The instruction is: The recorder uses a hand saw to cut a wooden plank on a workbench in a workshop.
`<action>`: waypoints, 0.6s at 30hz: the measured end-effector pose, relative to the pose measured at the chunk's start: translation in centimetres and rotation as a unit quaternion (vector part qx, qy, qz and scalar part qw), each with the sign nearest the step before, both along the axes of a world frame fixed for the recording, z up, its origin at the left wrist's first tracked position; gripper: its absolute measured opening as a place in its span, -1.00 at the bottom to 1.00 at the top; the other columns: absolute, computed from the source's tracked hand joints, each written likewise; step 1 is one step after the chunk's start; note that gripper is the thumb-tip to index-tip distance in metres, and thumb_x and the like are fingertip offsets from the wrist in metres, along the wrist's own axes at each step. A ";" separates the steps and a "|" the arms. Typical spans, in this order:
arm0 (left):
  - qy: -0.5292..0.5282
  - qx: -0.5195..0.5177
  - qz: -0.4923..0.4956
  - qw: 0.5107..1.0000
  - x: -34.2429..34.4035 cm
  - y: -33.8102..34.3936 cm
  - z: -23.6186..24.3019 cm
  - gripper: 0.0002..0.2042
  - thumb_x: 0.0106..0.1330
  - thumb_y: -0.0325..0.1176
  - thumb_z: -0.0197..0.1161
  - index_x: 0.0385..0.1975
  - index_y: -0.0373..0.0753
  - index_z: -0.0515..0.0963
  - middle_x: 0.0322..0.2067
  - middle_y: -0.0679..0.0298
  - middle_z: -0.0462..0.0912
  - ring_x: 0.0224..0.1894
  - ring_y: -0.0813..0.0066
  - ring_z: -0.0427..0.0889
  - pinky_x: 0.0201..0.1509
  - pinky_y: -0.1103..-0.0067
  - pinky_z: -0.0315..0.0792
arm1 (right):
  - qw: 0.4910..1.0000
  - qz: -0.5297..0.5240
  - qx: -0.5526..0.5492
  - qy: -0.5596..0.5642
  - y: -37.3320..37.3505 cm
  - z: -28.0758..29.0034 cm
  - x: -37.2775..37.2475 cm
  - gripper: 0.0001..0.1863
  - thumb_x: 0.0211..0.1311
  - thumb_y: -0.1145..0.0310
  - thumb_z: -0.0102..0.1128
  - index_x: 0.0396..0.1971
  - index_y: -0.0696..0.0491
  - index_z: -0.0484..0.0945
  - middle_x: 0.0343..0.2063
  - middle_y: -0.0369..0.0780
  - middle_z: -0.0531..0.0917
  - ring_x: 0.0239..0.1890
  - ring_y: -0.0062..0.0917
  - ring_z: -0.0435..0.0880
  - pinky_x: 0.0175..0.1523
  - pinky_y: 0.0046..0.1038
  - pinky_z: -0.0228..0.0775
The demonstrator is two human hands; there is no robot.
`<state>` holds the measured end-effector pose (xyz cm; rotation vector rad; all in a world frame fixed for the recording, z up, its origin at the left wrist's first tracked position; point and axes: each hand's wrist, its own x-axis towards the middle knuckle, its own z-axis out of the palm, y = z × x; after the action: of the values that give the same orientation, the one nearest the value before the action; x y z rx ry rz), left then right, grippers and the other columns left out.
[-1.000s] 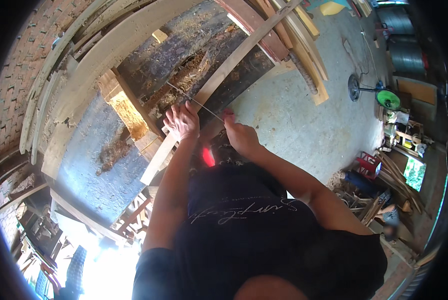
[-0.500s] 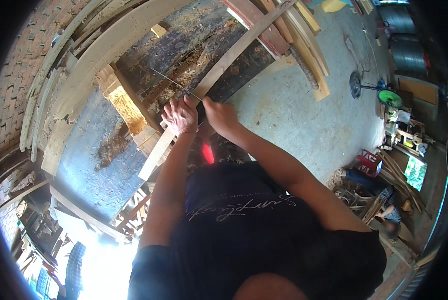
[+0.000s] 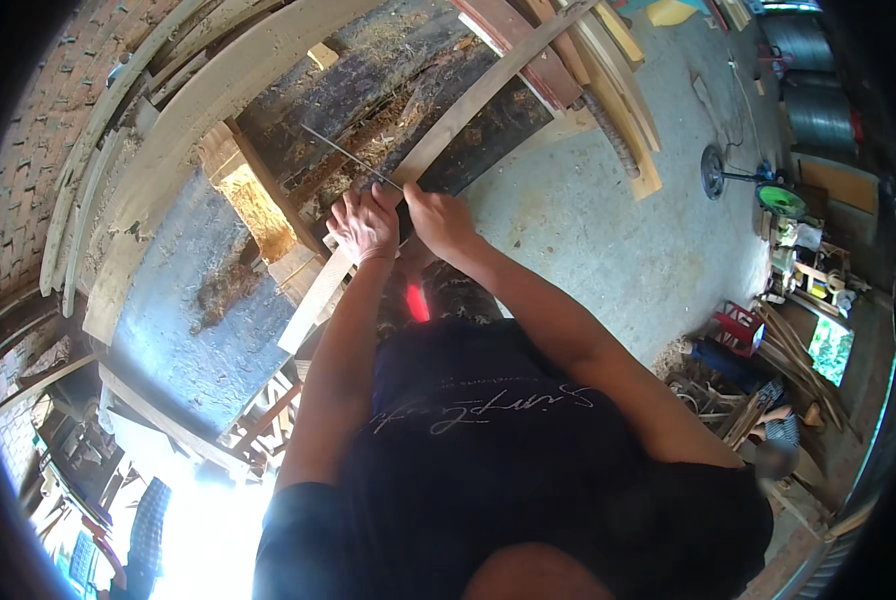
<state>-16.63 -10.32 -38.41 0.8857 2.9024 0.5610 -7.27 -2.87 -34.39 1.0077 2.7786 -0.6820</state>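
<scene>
Beside the grey floor [image 3: 608,250], a dark bench [image 3: 183,340] is seen, its far left side lined by long curved boards [image 3: 178,170]. Over the bench a long wooden strip [image 3: 468,113] is laid slantwise, its upper end crossed over some stacked planks [image 3: 608,75]. To the left of the strip, a wooden block [image 3: 258,210] with a pale yellow face is set.

The strip is partly covered by the left hand [image 3: 366,225]; its fingers are bent over the wood, and how far they are wrapped beneath cannot be told. By the right hand [image 3: 441,225], whose fingers are curled into a fist, the near end of a thin rod [image 3: 338,148] is gripped; any handle is hidden. The rod is pointed up and to the left, past the left fingertips.

Compared with one second ago, the right hand is brought from well apart to just beside the left, and the rod is pushed further up and left; from this, a forward stroke by the strip is judged nearly complete. Compared with half a second ago, little is altered: the rod is kept at a similar slant, and the strip is kept under the left hand.
</scene>
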 end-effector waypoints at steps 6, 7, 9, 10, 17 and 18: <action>0.000 -0.013 -0.004 1.000 -0.1 0.1 0.1 -0.62 0.37 -0.11 -0.07 -0.49 -0.17 0.63 -0.27 0.26 0.55 -0.16 0.23 0.46 -0.08 0.28 0.25 | 0.999 -0.018 0.005 0.049 -1.2 1.9 5.9 -0.92 0.20 0.42 -0.07 -0.33 0.07 0.35 -0.64 -0.03 0.59 -0.52 -0.08 0.65 -0.44 -0.09 0.49; -0.001 -0.015 0.000 1.000 0.0 -0.1 0.1 -0.62 0.37 -0.11 -0.07 -0.49 -0.17 0.63 -0.27 0.26 0.55 -0.16 0.23 0.46 -0.08 0.28 0.25 | 0.996 -0.012 0.019 0.083 -1.2 1.6 5.2 -0.92 0.20 0.42 -0.07 -0.32 0.07 0.35 -0.65 -0.03 0.59 -0.53 -0.08 0.64 -0.44 -0.09 0.49; 0.016 0.001 -0.007 1.000 -0.1 0.0 -0.1 -0.62 0.37 -0.11 -0.07 -0.48 -0.17 0.62 -0.27 0.25 0.54 -0.16 0.23 0.46 -0.08 0.29 0.25 | 0.998 0.005 0.032 0.055 0.0 -0.7 0.8 -0.92 0.20 0.42 -0.06 -0.32 0.07 0.34 -0.64 -0.06 0.59 -0.54 -0.08 0.64 -0.45 -0.10 0.50; -0.004 -0.014 -0.008 1.000 -0.2 -0.1 0.1 -0.63 0.36 -0.10 -0.06 -0.49 -0.16 0.62 -0.27 0.26 0.55 -0.16 0.24 0.46 -0.08 0.30 0.25 | 0.998 0.021 0.045 0.029 0.2 -1.2 -0.7 -0.92 0.21 0.42 -0.06 -0.33 0.07 0.34 -0.63 -0.08 0.59 -0.55 -0.09 0.64 -0.46 -0.12 0.50; -0.046 -0.056 -0.007 0.997 -0.2 -0.4 0.5 -0.58 0.41 -0.08 -0.16 -0.35 -0.15 0.65 -0.24 0.19 0.56 -0.11 0.18 0.48 0.01 0.26 0.26 | 0.999 -0.019 -0.029 -0.020 -1.4 1.9 6.3 -0.93 0.25 0.42 -0.12 -0.32 0.06 0.36 -0.53 -0.07 0.63 -0.40 -0.10 0.66 -0.35 -0.10 0.48; -0.019 -0.027 -0.001 0.999 -0.3 -0.2 0.4 -0.62 0.37 -0.09 -0.10 -0.44 -0.15 0.63 -0.29 0.23 0.54 -0.16 0.21 0.47 -0.06 0.28 0.26 | 1.000 -0.014 -0.021 0.010 -1.3 1.8 5.8 -0.93 0.25 0.43 -0.12 -0.32 0.05 0.35 -0.53 -0.07 0.63 -0.39 -0.09 0.66 -0.33 -0.09 0.48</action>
<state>-16.88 -10.50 -38.00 0.8627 2.8672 0.4918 -1.45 -4.14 -32.60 1.0391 2.7600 -0.7548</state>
